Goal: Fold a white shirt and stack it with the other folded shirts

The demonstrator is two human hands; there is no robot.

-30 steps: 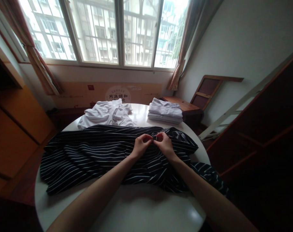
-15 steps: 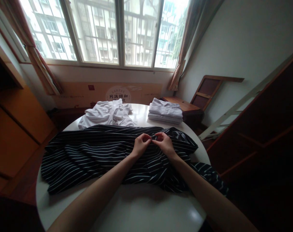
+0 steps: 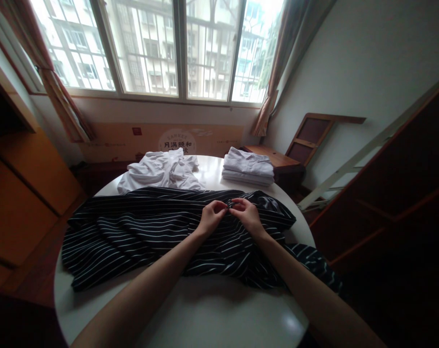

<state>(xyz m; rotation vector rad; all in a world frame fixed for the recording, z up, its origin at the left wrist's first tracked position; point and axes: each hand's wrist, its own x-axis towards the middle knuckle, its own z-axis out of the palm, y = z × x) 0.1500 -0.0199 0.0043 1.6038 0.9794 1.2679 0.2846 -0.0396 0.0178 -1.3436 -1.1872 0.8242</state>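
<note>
A black garment with thin white stripes (image 3: pixel 139 232) lies spread and wrinkled across a round white table (image 3: pixel 205 309). Part of it hangs over the table's right edge. Toward its right end, my left hand (image 3: pixel 211 216) pinches the striped cloth between thumb and fingertips. Close beside it, almost touching, my right hand (image 3: pixel 246 215) pinches the same small spot from the other side. The fingertips cover whatever detail lies between them. Behind the garment are a loosely heaped white garment (image 3: pixel 157 171) on the left and a folded stack of white clothes (image 3: pixel 247 166) on the right.
A small wooden table (image 3: pixel 268 155) stands beyond the round table, near the window wall. To the right are a white ladder-like frame (image 3: pixel 344 174) and a dark red wooden panel (image 3: pixel 393 193). An orange cabinet (image 3: pixel 20 193) stands on the left.
My right fingers have shifted very slightly at the pinched spot. The garment, the white clothes and my left hand look nearly the same.
</note>
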